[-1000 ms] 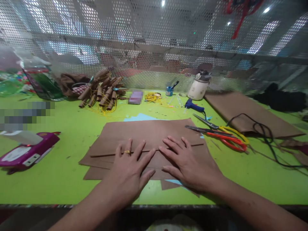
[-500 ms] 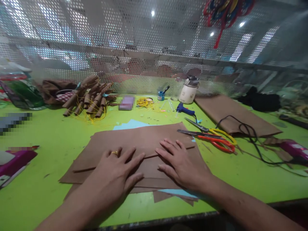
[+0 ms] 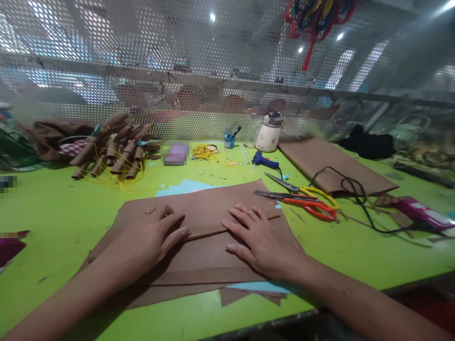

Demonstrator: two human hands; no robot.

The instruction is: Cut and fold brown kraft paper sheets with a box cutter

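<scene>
A stack of brown paper sheets (image 3: 209, 208) lies on the green table (image 3: 64, 218), its top sheet folded over along a crease. My left hand (image 3: 149, 234) presses flat on the left part of the fold, fingers spread, a gold ring on one finger. My right hand (image 3: 261, 237) lies flat on the right part of the fold, fingers stretched toward the crease. Neither hand holds anything. A light blue sheet (image 3: 185, 186) shows beneath the brown stack at the back and front edges.
Two scissors (image 3: 305, 199), orange- and yellow-handled, lie right of the stack beside a blue glue gun (image 3: 265, 162) and a black cord (image 3: 351, 192). Rolled brown paper tubes (image 3: 113, 151) sit back left, another brown sheet (image 3: 330, 163) back right, a white jar (image 3: 268, 132) by the perforated screen.
My left hand slid leftward along the fold while the right stayed in place. The view swung to the right, so things on the table shifted left.
</scene>
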